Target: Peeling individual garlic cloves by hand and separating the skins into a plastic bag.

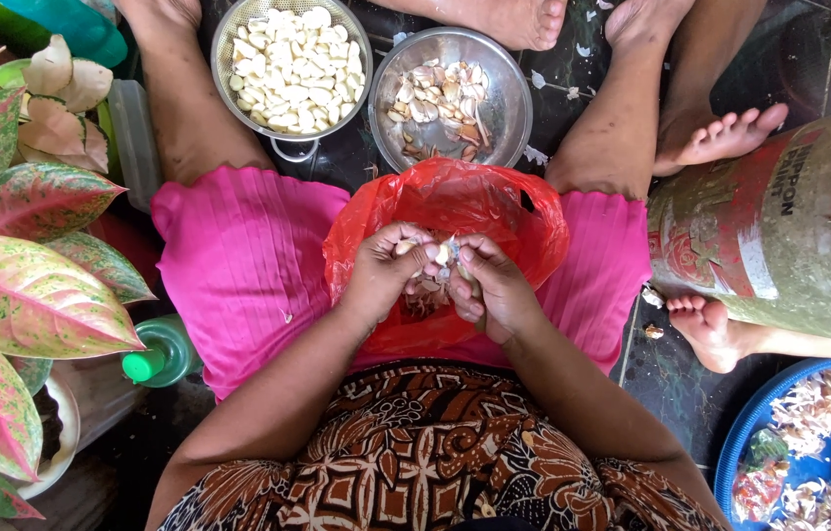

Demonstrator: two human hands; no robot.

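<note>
Over the red plastic bag (455, 211) spread across the pink-skirted lap, both hands working close together. Left hand (388, 270) curled in just left of the bag's middle, fingers (413, 243) bent and pressed around a garlic clove (441, 254), thumb on top. Right hand (496, 290) meeting it from the other side, fingertips (462, 258) pinching at the clove's papery skin, knuckles nearly touching the left. Clove held right above the bag's open mouth, with loose skins (423, 295) gathered in the hollow beneath.

Beyond the bag, towards the feet: a steel colander (229, 49) full of peeled white cloves (292, 64), up and to the left; a steel bowl (509, 93) with unpeeled pieces and husks just past the bag's far edge, rims side by side. Further left of the bag, pink-and-green leaves (27, 295) of a potted plant and a green-capped bottle (155, 359). Right of the bag, a large round tin (779, 226) lying on its side, another person's bare foot (705, 329) below it, and a blue tray (745, 433) of skins at the corner.

Best handling, judging from this: keep the clove low over the bag so skins drop inside, steady it with the left, peel from the tip with the right nail, no squeezing hard enough to bruise.
</note>
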